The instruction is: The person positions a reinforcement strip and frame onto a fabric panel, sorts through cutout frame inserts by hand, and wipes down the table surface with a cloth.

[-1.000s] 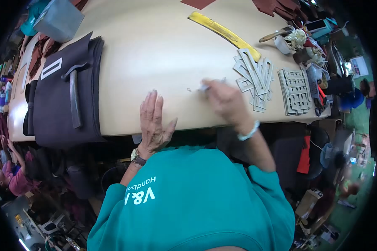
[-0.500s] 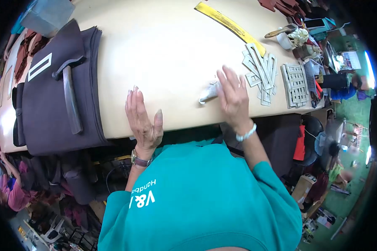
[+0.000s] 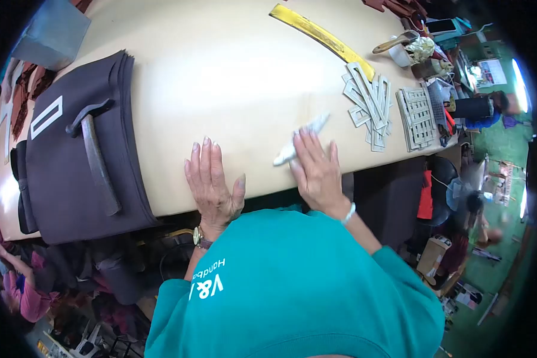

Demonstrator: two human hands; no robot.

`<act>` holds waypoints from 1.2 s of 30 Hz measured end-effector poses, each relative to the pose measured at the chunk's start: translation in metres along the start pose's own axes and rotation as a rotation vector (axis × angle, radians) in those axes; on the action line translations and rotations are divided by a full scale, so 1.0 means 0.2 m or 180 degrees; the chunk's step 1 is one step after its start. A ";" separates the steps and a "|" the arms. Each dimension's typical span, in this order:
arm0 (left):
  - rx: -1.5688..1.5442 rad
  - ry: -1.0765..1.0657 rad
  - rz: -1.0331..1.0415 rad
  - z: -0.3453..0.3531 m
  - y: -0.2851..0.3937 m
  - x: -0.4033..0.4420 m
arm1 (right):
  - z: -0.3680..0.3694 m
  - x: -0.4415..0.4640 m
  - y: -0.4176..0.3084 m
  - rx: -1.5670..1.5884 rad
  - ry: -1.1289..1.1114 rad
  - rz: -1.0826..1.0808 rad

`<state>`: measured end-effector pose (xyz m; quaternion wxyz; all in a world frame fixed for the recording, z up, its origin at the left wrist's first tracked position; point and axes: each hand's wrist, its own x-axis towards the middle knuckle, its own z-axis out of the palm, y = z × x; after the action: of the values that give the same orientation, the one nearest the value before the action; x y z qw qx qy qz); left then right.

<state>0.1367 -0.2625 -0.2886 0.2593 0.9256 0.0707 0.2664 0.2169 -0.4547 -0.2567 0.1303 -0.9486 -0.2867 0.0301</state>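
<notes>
My left hand (image 3: 212,185) lies flat on the pale tabletop near its front edge, fingers stretched out, with nothing in it. The fingers of my right hand (image 3: 320,170) are extended over a crumpled white cloth (image 3: 285,154), touching it from above. Part of that cloth is hidden under the fingers; its ends show on both sides. To the left, a hammer (image 3: 96,158) rests on a stack of dark sheets (image 3: 56,173), together with a pale rectangular frame (image 3: 46,117).
Loose pale frames (image 3: 370,104) lie to the right, near a neat stack of slotted pieces (image 3: 418,116). A curved yellow strip (image 3: 319,37) lies beyond them. A brush (image 3: 395,42) sits across a white cup. A clear box (image 3: 52,33) stands at far left.
My right hand has drawn back toward the table's front edge, and more of the white cloth shows. The view has shifted slightly; my left hand stays flat on the table.
</notes>
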 end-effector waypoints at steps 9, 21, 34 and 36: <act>-0.0006 -0.0222 0.0242 -0.03 -0.02 -0.01 | 0.04 0.45 0.22 -0.0348 0.0550 0.0045; 0.0029 -0.0214 0.0210 -0.01 -0.02 -0.01 | 0.05 0.24 0.14 -0.0214 0.0627 -0.0020; -0.0018 -0.0320 0.0172 -0.01 -0.01 0.00 | 0.01 0.20 0.10 -0.0055 0.0457 0.0104; -0.0027 -0.0339 0.0194 -0.02 -0.01 -0.01 | -0.01 0.40 0.10 -0.0126 0.0476 -0.0026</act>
<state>0.1329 -0.2598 -0.2870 0.2584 0.9391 0.0275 0.2249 0.2945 -0.4283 -0.2583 0.1327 -0.9495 -0.2805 -0.0471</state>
